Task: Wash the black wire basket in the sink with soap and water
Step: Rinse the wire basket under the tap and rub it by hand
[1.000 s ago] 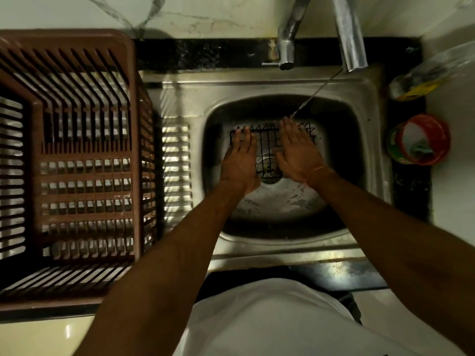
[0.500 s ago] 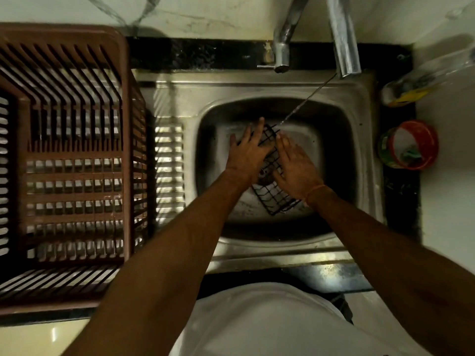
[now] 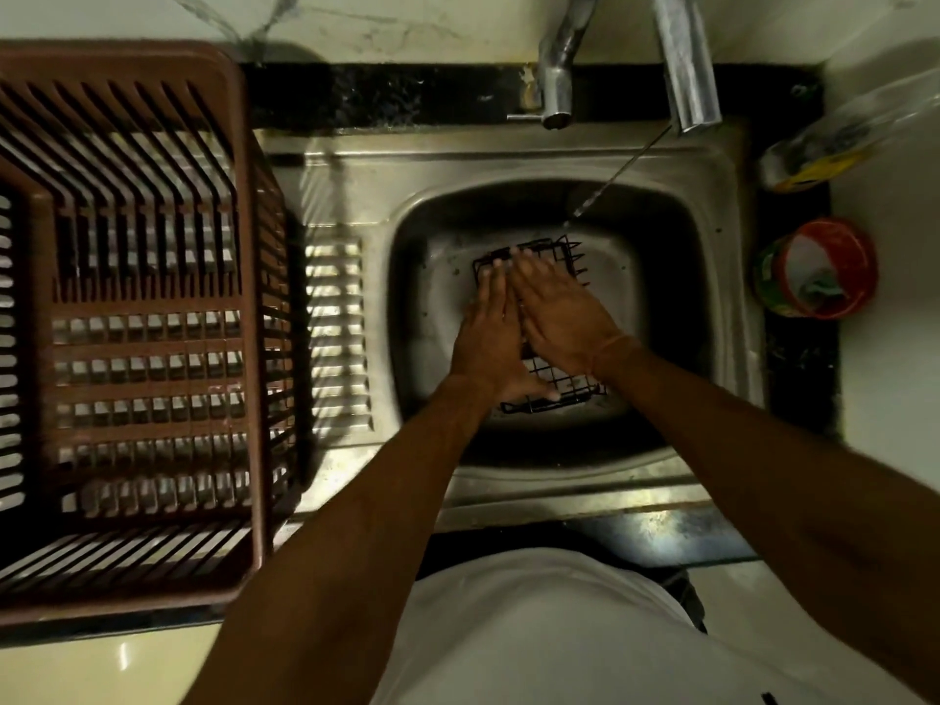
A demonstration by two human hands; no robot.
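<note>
My left hand (image 3: 491, 343) lies flat on the basket (image 3: 554, 381), fingers straight and close together, thumb reaching across to the basket's near edge. My right hand (image 3: 562, 310) lies just beside it, touching or all but touching, fingers straight and together, pointing up and to the left over the wire. Neither hand grips; both press palm-down.

The basket lies in the bowl of the sink (image 3: 712, 307), directly under both palms, its long axis running from me toward the far rim. Only its near end and far corner (image 3: 562, 251) show past my hands. The left hand covers more of the near end, the right more of the far end.

Beyond the basket, a thin stream (image 3: 610, 180) slants down from the tap (image 3: 686, 63) and lands just past that far corner. I judge the next rub should run lengthwise, toward that water.
</note>
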